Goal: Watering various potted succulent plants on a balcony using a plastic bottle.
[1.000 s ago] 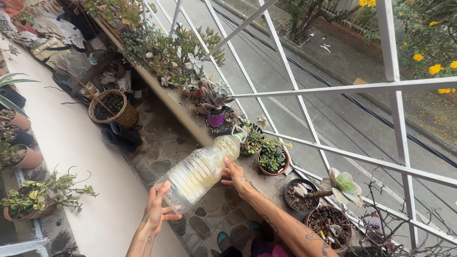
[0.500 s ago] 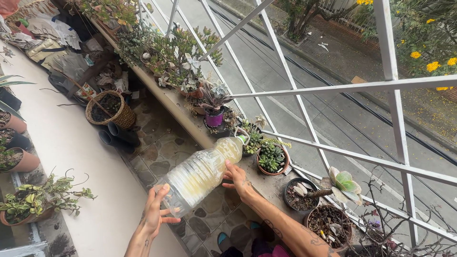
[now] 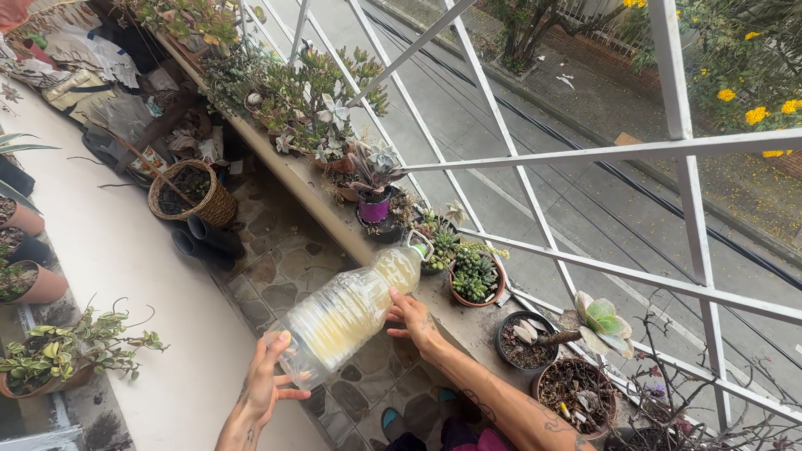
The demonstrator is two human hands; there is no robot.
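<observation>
Both hands held a large clear plastic bottle (image 3: pixel 349 311) tilted over a balcony ledge (image 3: pixel 334 219), its neck pointing up and away toward a row of potted plants. The bottle held a cloudy yellowish liquid, and a white handle ring hung at its neck. The left hand (image 3: pixel 269 380) cupped the bottle's base from below, its fingers (image 3: pixel 281 342) spread against the plastic. The right hand (image 3: pixel 409 319) supported the bottle near its shoulder, fingers curled against the underside. The mouth of the bottle sat just beside a small pot of green succulents (image 3: pixel 439 247), with a terracotta pot of clustered succulents (image 3: pixel 477 280) next to it on the ledge. Nearer the person stood a dark pot (image 3: pixel 526 341) with a few pale leaves and another pot of soil (image 3: pixel 576 397), beside a pale green rosette plant (image 3: pixel 603 321). Further along the ledge were a purple pot (image 3: pixel 373 205) and a thick clump of succulents (image 3: pixel 313 100). A white metal railing (image 3: pixel 585 159) ran beyond the ledge, with a street (image 3: pixel 585 200) below and yellow flowers (image 3: pixel 756 113) at the far side. On the stone-tiled floor (image 3: pixel 284 259) stood a woven basket (image 3: pixel 187 194) filled with soil, beside a pair of dark boots (image 3: pixel 209 235). A white wall top (image 3: pixel 125 250) on the left carried more potted plants (image 3: pixel 50 355).
</observation>
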